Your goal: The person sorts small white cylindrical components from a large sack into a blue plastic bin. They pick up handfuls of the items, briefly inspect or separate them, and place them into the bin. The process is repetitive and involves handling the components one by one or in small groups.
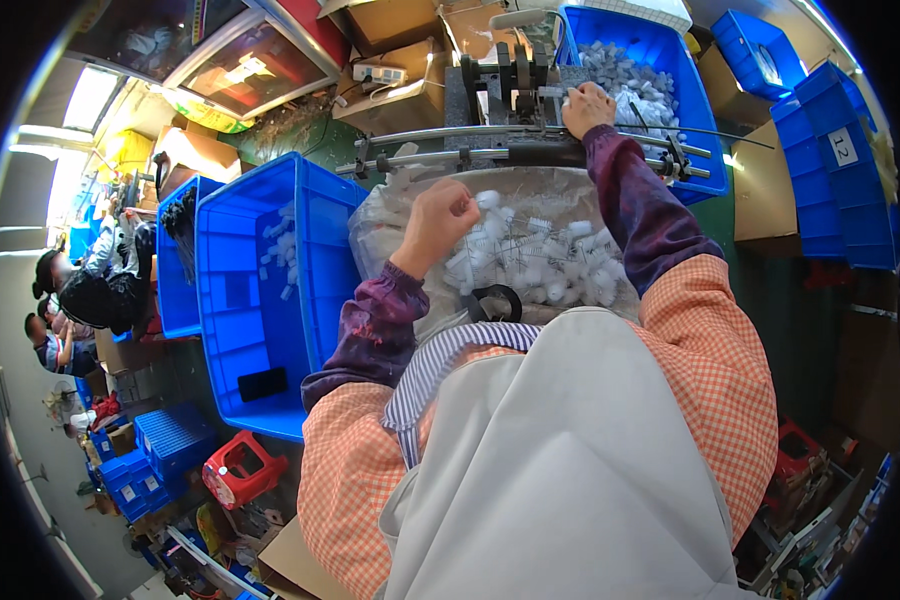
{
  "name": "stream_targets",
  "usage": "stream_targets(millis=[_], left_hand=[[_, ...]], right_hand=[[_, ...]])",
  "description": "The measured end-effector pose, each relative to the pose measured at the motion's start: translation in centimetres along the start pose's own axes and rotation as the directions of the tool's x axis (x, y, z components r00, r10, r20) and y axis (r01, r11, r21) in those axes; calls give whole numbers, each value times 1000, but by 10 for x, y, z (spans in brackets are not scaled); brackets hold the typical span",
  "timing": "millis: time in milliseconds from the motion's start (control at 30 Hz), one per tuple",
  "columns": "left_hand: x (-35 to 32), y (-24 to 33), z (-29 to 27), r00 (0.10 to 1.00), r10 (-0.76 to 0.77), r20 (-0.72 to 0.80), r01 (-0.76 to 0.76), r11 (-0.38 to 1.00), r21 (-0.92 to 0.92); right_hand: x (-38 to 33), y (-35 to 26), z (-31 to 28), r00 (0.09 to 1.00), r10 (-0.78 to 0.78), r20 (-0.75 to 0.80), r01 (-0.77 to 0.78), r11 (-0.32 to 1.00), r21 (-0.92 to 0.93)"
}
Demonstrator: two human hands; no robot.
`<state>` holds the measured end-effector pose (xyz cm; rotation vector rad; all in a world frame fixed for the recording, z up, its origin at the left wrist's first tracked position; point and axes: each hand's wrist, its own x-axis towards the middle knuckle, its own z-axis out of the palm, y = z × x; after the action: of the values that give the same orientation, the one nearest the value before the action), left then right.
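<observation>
My left hand (pixel 438 222) is held over the near edge of a pile of white translucent plastic parts (pixel 530 255), some with thin metal springs among them. Its fingers are curled closed, and what they hold, if anything, is hidden; one white piece shows just beside the fingertips. The pile lies on a clear plastic sheet (pixel 380 225) in front of me. My right hand (pixel 588 110) reaches to the right side of a metal bench fixture (pixel 515 90), fingers bent together against it. Whatever sits under those fingertips is too small to name.
Metal rails (pixel 440 135) run across in front of the fixture. A blue bin (pixel 705 125) of white parts stands at the right rear. Another blue bin (pixel 305 260) on my left holds a few white parts and a dark flat object (pixel 262 384). People (pixel 65 340) sit far left.
</observation>
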<state>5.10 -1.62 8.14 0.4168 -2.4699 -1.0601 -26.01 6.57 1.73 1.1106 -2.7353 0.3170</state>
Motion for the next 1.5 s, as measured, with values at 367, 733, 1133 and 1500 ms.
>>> stream_targets(millis=[367, 733, 1133, 1500], left_hand=[[8, 40, 53, 903, 334, 270, -374, 921, 111], [34, 57, 104, 766, 557, 321, -634, 739, 227], [35, -23, 121, 960, -178, 218, -28, 712, 702], [29, -37, 120, 963, -1, 268, -135, 861, 490]], right_hand=[[30, 78, -40, 963, 239, -124, -259, 949, -182], [-93, -4, -76, 699, -536, 473, -279, 405, 871], [8, 8, -4, 975, -179, -134, 187, 981, 54], [21, 11, 17, 981, -176, -83, 184, 978, 98]])
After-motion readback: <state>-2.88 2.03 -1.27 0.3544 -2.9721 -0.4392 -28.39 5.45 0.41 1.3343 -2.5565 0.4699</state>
